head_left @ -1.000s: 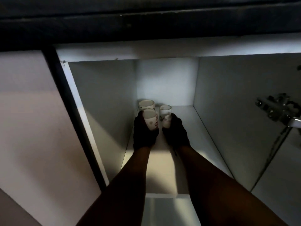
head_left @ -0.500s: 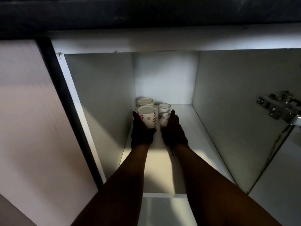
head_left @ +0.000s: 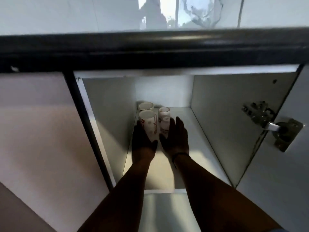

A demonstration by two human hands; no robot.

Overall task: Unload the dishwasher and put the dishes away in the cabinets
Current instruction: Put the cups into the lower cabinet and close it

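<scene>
Four cups stand at the back left of the open cabinet [head_left: 217, 131]. We see the left hand [head_left: 142, 141] cradling the flowered cup [head_left: 148, 123] and the right hand [head_left: 175, 139], fingers straight, against the smaller cup [head_left: 164, 127] (both apparently set down). The dishwasher is out of view, so we cannot tell what remains.

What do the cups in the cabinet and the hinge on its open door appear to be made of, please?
The front left cup, held by the left hand, looks like glazed ceramic: opaque white with red flower prints, though frosted glass is possible. The cup at the right hand looks alike. The hinge is bright metal, probably plated steel, judging by its silvery sheen.
</scene>
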